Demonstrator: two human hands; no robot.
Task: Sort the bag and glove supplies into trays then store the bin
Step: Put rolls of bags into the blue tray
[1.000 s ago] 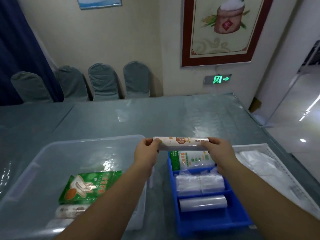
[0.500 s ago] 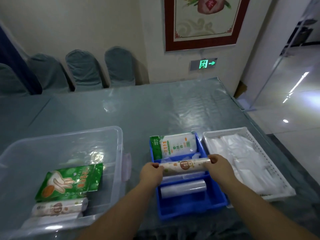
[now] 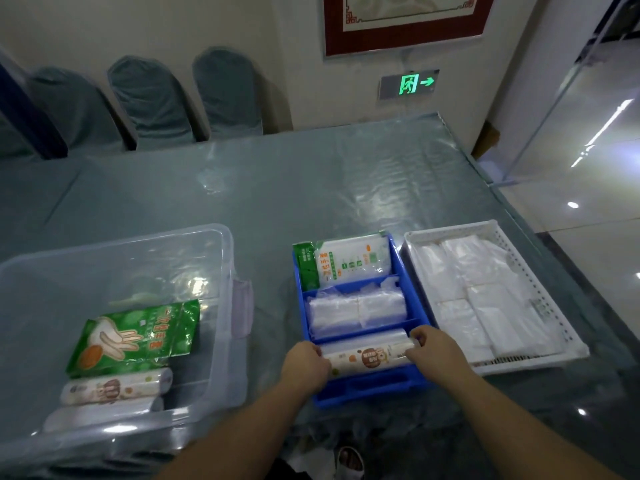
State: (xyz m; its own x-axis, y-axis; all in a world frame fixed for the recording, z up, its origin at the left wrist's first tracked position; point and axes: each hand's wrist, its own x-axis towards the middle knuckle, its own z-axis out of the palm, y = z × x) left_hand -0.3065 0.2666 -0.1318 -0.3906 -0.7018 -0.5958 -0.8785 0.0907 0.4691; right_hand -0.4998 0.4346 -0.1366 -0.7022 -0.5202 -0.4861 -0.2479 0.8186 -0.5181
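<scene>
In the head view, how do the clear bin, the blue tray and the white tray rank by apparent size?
1. clear bin, clearly largest.
2. white tray.
3. blue tray, smallest; it looks only slightly smaller than the white one, so that order is unsure.

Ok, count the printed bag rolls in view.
2: one roll held by both hands in the blue tray's nearest compartment, another roll in the clear bin. Plain rolls lie beside each; more may be hidden.
</scene>
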